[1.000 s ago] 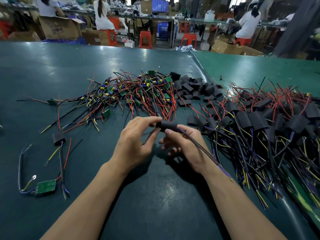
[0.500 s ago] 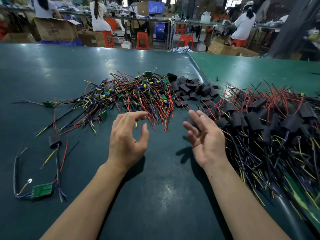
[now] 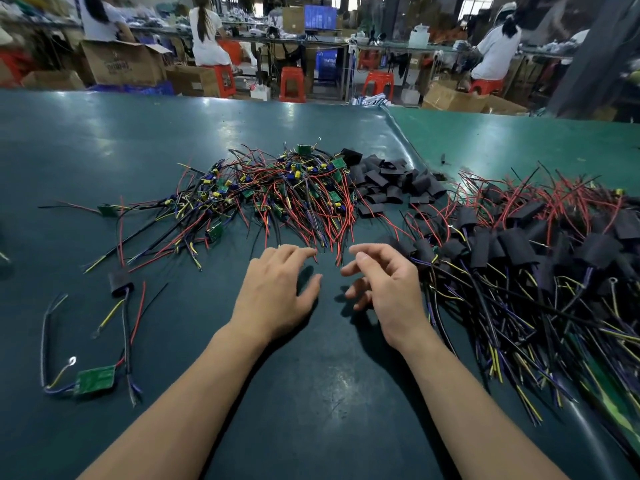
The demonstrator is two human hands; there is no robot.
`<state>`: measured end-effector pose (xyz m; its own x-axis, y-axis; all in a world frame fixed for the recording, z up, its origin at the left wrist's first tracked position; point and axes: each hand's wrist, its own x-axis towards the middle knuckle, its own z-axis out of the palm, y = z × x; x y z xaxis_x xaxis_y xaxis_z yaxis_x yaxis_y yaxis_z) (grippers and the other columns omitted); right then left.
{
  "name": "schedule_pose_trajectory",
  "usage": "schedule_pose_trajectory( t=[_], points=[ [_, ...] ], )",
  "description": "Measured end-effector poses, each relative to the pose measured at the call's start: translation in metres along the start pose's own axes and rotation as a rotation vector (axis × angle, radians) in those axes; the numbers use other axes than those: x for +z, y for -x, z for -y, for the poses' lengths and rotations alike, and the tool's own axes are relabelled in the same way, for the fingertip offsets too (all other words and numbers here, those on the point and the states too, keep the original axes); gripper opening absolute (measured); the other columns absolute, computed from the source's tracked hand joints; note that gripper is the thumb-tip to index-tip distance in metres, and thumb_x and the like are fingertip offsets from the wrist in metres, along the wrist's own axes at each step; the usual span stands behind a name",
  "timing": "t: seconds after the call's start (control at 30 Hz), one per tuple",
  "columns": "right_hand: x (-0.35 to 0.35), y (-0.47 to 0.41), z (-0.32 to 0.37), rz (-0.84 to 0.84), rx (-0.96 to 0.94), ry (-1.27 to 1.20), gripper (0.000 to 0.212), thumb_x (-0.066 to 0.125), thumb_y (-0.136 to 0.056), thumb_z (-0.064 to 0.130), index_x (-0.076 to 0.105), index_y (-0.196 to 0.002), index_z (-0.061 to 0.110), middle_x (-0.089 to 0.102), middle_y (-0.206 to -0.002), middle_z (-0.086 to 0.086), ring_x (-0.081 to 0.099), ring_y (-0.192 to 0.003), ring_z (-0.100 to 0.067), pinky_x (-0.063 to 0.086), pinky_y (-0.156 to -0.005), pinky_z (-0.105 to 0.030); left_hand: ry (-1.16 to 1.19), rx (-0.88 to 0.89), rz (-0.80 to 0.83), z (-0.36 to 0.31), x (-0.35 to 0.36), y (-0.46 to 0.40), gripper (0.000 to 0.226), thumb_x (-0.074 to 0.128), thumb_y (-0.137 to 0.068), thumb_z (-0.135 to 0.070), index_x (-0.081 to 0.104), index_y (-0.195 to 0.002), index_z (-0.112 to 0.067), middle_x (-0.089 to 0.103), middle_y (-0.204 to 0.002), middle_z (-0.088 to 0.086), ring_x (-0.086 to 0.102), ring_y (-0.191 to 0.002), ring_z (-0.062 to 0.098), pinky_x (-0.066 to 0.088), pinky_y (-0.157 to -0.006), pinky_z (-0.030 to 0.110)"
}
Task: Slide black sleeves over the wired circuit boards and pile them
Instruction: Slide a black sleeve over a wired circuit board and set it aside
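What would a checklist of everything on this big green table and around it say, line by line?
Surface: dark green matted table, shiny in spots.
Job's things: heap of bare green circuit boards with red and black wires; small pile of loose black sleeves; big pile of sleeved boards at right.
Clutter: one bare green board with looped wires and one sleeved board, lying apart at left.
Grippers: left hand and right hand both open, holding nothing, near the bare heap's wire ends.
Cables: nothing seen beyond the boards' own wires.
Surroundings: seated workers, red plastic stools, cardboard boxes.
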<state>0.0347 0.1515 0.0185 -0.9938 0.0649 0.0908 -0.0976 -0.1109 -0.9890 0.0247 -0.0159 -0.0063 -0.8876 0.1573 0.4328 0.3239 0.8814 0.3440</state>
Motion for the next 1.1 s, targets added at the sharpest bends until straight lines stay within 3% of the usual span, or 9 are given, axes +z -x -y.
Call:
schedule_pose_trajectory(
  t=[0.2,0.3,0.4,0.57,0.67,0.73,0.83,0.97,1.1],
  points=[
    [0.0,-0.002,-0.001,0.009,-0.012,0.029,0.016,0.053,-0.099,0.007,0.065,-0.091,0.014,0.068,-0.067,-0.002,0.057,-0.043,-0.013,0.039,-0.036,-0.02,-0.102,-0.058,-0.011,-0.006,0.004,-0.006,0.032,0.051,-0.095,-0.051,0.073,-0.102,-0.03,0.068,-0.109,-0.01,0.053,-0.107,0.022,0.039,-0.086,0.037],
    [-0.001,-0.002,-0.001,0.016,-0.021,0.057,0.015,0.054,-0.098,0.007,0.066,-0.091,0.012,0.067,-0.066,-0.001,0.055,-0.043,-0.013,0.04,-0.037,-0.021,0.049,-0.207,-0.015,-0.009,0.005,-0.027,0.032,0.054,-0.093,-0.05,0.056,-0.076,-0.023,0.06,-0.085,-0.004,0.055,-0.09,0.024,0.044,-0.077,0.037],
    [0.001,-0.002,-0.001,0.025,-0.022,0.075,0.015,0.054,-0.097,0.005,0.066,-0.09,0.012,0.067,-0.063,0.0,0.053,-0.042,-0.013,0.039,-0.036,-0.022,0.143,-0.372,0.001,-0.009,0.004,-0.051,0.029,0.061,-0.089,-0.047,0.051,-0.09,-0.021,0.063,-0.082,-0.006,0.059,-0.081,0.021,0.049,-0.071,0.036],
    [0.001,-0.004,-0.003,0.038,-0.022,0.076,0.015,0.055,-0.097,0.004,0.066,-0.089,0.01,0.066,-0.062,-0.001,0.051,-0.042,-0.013,0.037,-0.036,-0.022,0.036,-0.373,0.179,-0.004,0.004,-0.061,0.025,0.052,-0.09,-0.028,0.054,-0.114,-0.022,0.067,-0.095,0.001,0.062,-0.09,0.027,0.053,-0.077,0.038],
    [0.001,-0.006,-0.006,0.034,-0.025,0.066,0.014,0.055,-0.098,0.006,0.066,-0.09,0.009,0.066,-0.062,-0.001,0.051,-0.042,-0.014,0.036,-0.036,-0.021,0.301,-0.382,0.059,-0.008,-0.006,-0.049,0.014,0.05,-0.089,-0.019,0.059,-0.1,-0.023,0.064,-0.068,-0.007,0.061,-0.069,0.016,0.051,-0.068,0.032],
    [0.001,-0.008,-0.008,0.023,-0.022,0.076,0.012,0.055,-0.098,0.007,0.066,-0.092,0.008,0.066,-0.063,-0.002,0.052,-0.042,-0.014,0.037,-0.036,-0.021,0.492,-0.275,-0.077,-0.019,-0.014,-0.032,0.015,0.049,-0.089,-0.013,0.059,-0.092,-0.024,0.057,-0.057,-0.006,0.05,-0.05,0.011,0.042,-0.054,0.026],
    [0.0,-0.009,-0.011,0.084,-0.068,0.171,0.024,0.058,-0.093,0.0,0.062,-0.114,0.013,0.069,-0.08,-0.004,0.058,-0.051,-0.017,0.043,-0.041,-0.023,0.678,-0.049,-0.193,-0.043,-0.025,-0.004,0.018,0.049,-0.084,-0.008,0.061,-0.088,-0.02,0.054,-0.059,-0.004,0.042,-0.048,0.007,0.034,-0.049,0.017],
    [-0.005,-0.007,-0.011,0.284,-0.162,0.379,0.059,0.068,-0.078,0.015,0.056,-0.135,0.014,0.065,-0.106,0.014,0.066,-0.092,-0.006,0.053,-0.08,-0.022,0.796,0.209,-0.151,-0.068,-0.027,0.016,0.03,0.049,-0.076,0.008,0.062,-0.091,-0.014,0.058,-0.072,-0.009,0.055,-0.064,0.007,0.044,-0.064,0.018],
    [-0.002,-0.006,-0.009,0.082,-0.255,0.241,0.023,0.068,-0.088,0.009,0.064,-0.11,0.011,0.066,-0.084,-0.003,0.06,-0.064,-0.001,0.05,-0.061,-0.02,0.806,0.287,-0.222,-0.065,-0.018,0.024,0.01,0.053,-0.085,-0.005,0.059,-0.093,-0.004,0.057,-0.068,0.003,0.053,-0.059,0.019,0.041,-0.062,0.02]
  ],
)
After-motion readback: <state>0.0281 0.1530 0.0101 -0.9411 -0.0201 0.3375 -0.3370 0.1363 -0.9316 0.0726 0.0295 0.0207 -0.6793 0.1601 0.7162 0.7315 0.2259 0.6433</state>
